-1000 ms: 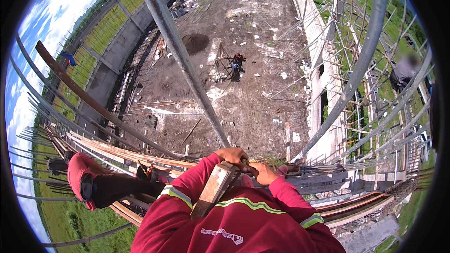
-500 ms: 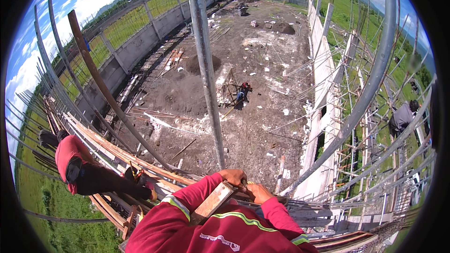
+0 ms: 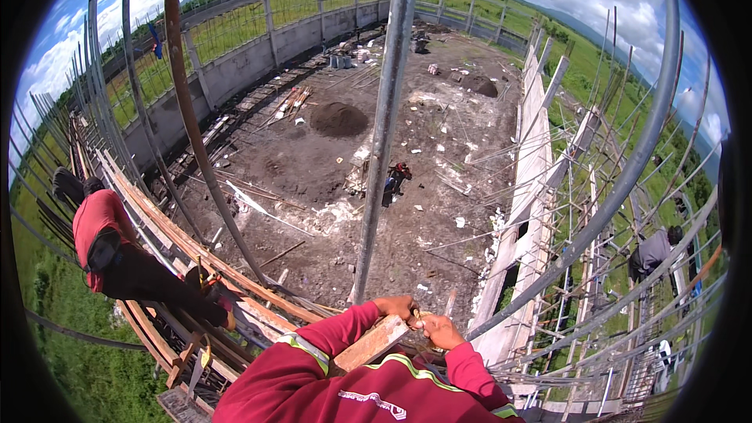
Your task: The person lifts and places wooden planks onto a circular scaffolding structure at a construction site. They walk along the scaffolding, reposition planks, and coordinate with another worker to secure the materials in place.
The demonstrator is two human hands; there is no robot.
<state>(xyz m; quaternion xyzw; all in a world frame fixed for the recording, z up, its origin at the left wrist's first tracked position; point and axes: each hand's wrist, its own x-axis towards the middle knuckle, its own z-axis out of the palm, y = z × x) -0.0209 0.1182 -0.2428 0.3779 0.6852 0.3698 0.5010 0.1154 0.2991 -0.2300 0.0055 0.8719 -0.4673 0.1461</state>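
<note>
Both of my hands meet just past the end of a rough wooden beam (image 3: 371, 342), which lies between my red-sleeved forearms. My left hand (image 3: 395, 307) is closed, its fingers bent toward the right one. The right hand (image 3: 443, 332) is also closed, with thumb and fingers pinched together. Between the fingertips shows a small pale, thin piece (image 3: 418, 319), too small to name. A grey metal pole (image 3: 381, 133) rises just beyond my left hand.
A curved grey pipe (image 3: 603, 211) stands to the right, near bamboo scaffolding (image 3: 576, 266). On the left, a co-worker in red (image 3: 110, 231) bends over planks (image 3: 211, 262). Another person (image 3: 654, 254) works at far right. Far below, someone (image 3: 397, 180) is on the dirt ground (image 3: 313, 164).
My view has tilted up and shifted, showing more sky and the whole soil heap. My hands stay close together, and the pale piece between the fingers now shows more clearly.
</note>
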